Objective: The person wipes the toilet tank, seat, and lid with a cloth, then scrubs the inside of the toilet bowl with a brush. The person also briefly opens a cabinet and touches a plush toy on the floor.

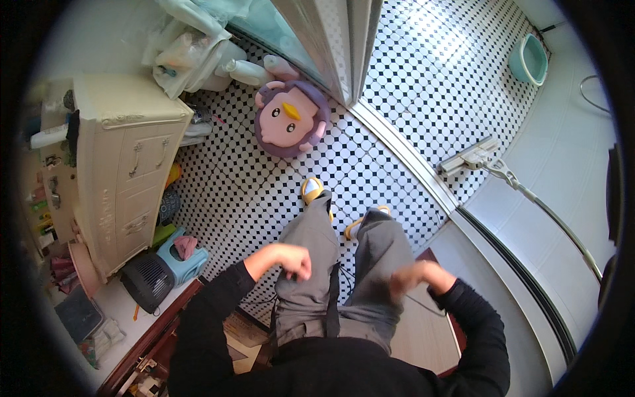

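My left hand [296,262] hangs over my left thigh, its fingers curled and nothing seen in them. Over my right thigh is my right hand [414,280], blurred by motion; I see nothing clearly held in it, and its fingers cannot be made out. Both sleeves are black. Below the hands are my grey trousers [310,233] and yellow slippers [310,190] on a black-and-white tiled floor [223,198]. Ahead of my feet sits a round purple and pink plastic piece with a cartoon bird face [280,111], perhaps a stool.
A floor squeegee or sponge mop [466,156] leans across the metal door track [402,144] at right. Farther off stands a turquoise basin [518,62]. On the left are a cream cabinet [134,164], white bottles [248,73], a blue plastic stool [191,260] and a dark basket [149,283].
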Demonstrator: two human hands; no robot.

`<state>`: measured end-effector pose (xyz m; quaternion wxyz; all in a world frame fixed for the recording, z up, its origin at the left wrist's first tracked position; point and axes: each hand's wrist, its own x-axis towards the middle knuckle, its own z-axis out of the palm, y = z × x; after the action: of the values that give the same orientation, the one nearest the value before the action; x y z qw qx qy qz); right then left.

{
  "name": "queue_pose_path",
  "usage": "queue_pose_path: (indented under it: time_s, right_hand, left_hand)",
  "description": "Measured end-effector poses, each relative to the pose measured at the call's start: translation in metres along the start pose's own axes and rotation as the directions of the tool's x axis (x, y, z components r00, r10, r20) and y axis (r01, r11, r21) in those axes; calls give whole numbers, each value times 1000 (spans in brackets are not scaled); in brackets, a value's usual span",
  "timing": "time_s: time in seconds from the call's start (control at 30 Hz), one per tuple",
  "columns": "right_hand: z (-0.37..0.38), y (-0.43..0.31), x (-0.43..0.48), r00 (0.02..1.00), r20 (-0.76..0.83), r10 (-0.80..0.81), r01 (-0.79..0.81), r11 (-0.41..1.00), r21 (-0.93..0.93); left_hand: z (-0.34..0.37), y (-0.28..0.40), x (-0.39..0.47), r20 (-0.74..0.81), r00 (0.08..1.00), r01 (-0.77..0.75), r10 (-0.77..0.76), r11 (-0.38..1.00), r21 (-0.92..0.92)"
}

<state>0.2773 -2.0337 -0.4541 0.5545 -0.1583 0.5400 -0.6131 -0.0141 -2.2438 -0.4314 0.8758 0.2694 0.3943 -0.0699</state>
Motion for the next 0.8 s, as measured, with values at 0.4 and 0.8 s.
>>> queue_pose_path:
  time_s: [0.4,0.8]
  right_hand:
    - [-330,105,-6,595,-803,34,-376,895,-240]
    - [-406,149,77,760,-643,97,-381,868,-319]
  left_hand:
    - [-297,-87,79,-952,116,107,282,950,294]
    - [-333,-111,152,-949,170,-163,266,957,239]
